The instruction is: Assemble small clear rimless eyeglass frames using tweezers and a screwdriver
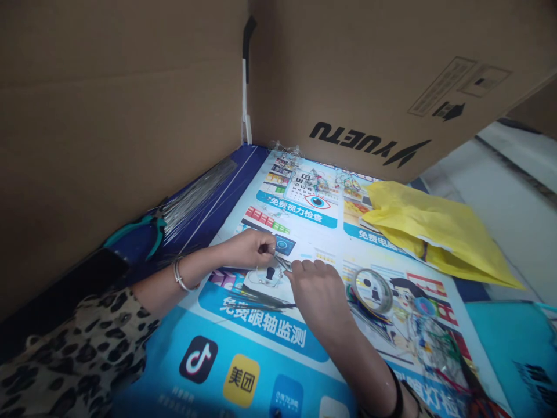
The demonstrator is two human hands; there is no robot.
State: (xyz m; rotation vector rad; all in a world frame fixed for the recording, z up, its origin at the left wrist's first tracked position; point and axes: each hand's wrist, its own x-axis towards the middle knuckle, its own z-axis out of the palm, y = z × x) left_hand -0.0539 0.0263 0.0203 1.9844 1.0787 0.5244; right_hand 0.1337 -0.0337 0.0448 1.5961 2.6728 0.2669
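My left hand is closed in a pinch on what looks like a thin wire, above the printed sheet. Just to its right, my right hand is closed around a small pointed metal tool, its tip close to the left fingers. The palm hides the rest of that tool, so its exact kind does not show. Beneath the hands hangs or lies a thin beaded wire loop. Several dark thin wires lie across the sheet below both hands.
Cardboard walls stand left and behind. Left lie a bundle of silver wires and teal-handled pliers. Right are a tape roll, a yellow envelope, tangled colourful wire pieces and a teal bag. Wire pieces lie behind.
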